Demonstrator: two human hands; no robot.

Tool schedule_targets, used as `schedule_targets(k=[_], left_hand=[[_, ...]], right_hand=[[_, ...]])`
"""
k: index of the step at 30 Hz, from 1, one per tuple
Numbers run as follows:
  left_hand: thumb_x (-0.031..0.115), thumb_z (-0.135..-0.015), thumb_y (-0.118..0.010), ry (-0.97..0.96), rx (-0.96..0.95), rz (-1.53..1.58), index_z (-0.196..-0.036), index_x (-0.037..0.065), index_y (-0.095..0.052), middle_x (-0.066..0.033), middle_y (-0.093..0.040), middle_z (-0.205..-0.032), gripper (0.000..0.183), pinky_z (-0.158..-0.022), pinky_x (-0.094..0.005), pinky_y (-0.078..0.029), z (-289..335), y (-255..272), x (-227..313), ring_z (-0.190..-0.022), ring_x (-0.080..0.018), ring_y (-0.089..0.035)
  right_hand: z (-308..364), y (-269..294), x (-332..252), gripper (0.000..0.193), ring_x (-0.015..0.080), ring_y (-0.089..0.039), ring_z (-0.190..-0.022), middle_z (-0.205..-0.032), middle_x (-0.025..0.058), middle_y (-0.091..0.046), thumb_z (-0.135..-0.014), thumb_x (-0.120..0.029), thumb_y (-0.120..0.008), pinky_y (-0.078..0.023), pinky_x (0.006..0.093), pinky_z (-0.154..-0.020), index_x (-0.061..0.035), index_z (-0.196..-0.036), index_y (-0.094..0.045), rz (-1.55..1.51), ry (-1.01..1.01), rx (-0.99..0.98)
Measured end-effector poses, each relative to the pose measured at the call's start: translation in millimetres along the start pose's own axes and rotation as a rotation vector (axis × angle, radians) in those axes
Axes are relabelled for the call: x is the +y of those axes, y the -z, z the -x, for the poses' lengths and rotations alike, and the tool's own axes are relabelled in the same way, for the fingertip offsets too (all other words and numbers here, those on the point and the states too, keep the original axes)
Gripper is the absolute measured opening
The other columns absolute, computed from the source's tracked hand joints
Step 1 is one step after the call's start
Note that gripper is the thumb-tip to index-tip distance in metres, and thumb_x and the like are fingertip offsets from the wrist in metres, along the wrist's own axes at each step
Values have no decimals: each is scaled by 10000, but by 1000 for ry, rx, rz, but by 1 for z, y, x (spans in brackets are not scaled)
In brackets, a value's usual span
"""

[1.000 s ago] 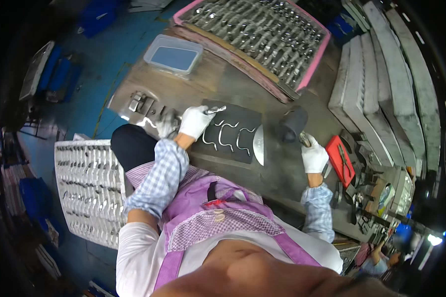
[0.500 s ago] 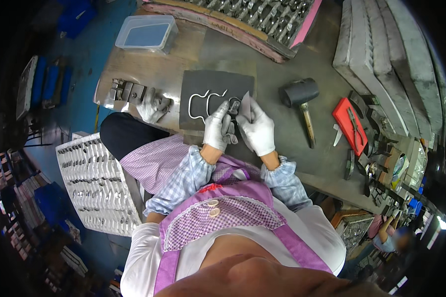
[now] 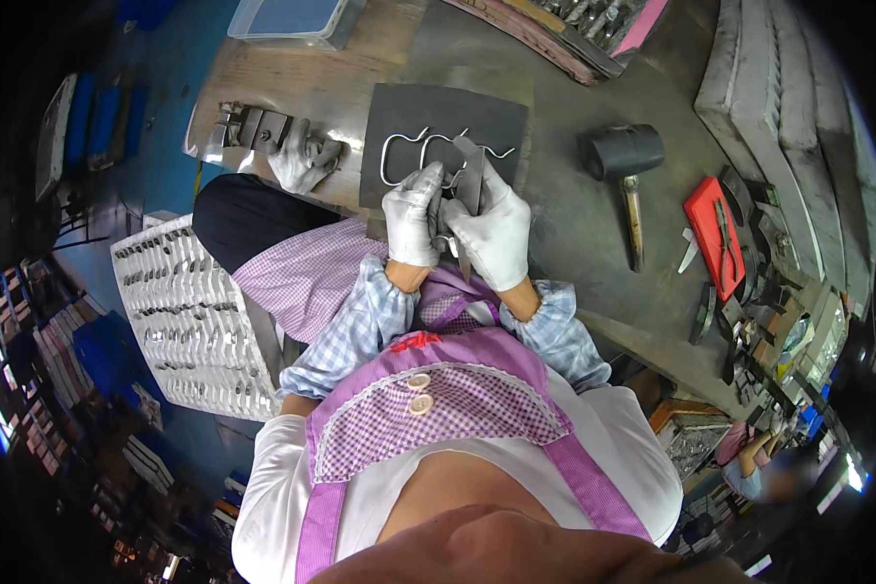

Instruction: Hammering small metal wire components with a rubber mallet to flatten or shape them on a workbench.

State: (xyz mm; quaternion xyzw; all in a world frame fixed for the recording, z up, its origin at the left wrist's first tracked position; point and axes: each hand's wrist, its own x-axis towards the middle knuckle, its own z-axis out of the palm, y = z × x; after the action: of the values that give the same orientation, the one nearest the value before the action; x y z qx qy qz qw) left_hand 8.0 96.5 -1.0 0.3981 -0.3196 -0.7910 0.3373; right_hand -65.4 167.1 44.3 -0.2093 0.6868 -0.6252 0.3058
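Note:
Both of my hands wear white work gloves and meet over the front edge of the table. In my right hand (image 3: 493, 232) is a thin, flat grey strip (image 3: 471, 180), pinched so that one end points away from me and the other toward my lap. My left hand (image 3: 412, 219) closes on a small shiny metal part (image 3: 445, 242), mostly hidden by the fingers and touching or nearly touching the strip. Just beyond the hands, bent wire-like metal pieces (image 3: 387, 156) lie on a dark square mat (image 3: 448, 105).
A black-headed mallet (image 3: 633, 219) lies to the right, near a red tray (image 3: 711, 234) with pliers (image 3: 724, 229). At the left are a metal block fixture (image 3: 260, 127) and a whitish glove (image 3: 300, 161). A clear plastic box (image 3: 297, 21) and a pink-edged parts tray (image 3: 642, 27) stand farther back.
My view has shifted, so the table things sit differently in the picture. The strip in my right hand has turned more upright and now lies across the part between both hands.

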Motion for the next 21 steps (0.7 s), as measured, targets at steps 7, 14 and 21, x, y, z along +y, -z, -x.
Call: schedule_targets(k=[7,14,21], left_hand=[[289,-837,-770,-903,-132,-1255,-976,105,-752,-31,-689,-714,232,-521,-286,-487,-53,-18,53,-616,-119,-646],[445,-871,-650,-868,-555,-1627,-867,124,-705,-120,-710,-867,326,-679,-414,-544,-147,-37,62,-793,-291,-693],[315,-821,-742,-819,-457,-1214,-972,75,-727,-105,-679,-875,284,-761,-393,-536,-160,16,33,-829,-294,-664]], right_hand=[[-22,39,44,545,216,-675,-758,-947,136,-703,-833,-187,-691,-538,330,-736,-124,-1359,-561,508,-90,159],[-14,169,43,540,314,-648,-1005,-1048,132,-691,-798,-280,-707,-498,447,-886,-152,-1309,-591,796,248,484],[-49,186,50,235,106,-465,-485,-645,-13,-515,-919,-220,-651,-384,267,-464,-54,-1081,-615,-271,-557,150]])
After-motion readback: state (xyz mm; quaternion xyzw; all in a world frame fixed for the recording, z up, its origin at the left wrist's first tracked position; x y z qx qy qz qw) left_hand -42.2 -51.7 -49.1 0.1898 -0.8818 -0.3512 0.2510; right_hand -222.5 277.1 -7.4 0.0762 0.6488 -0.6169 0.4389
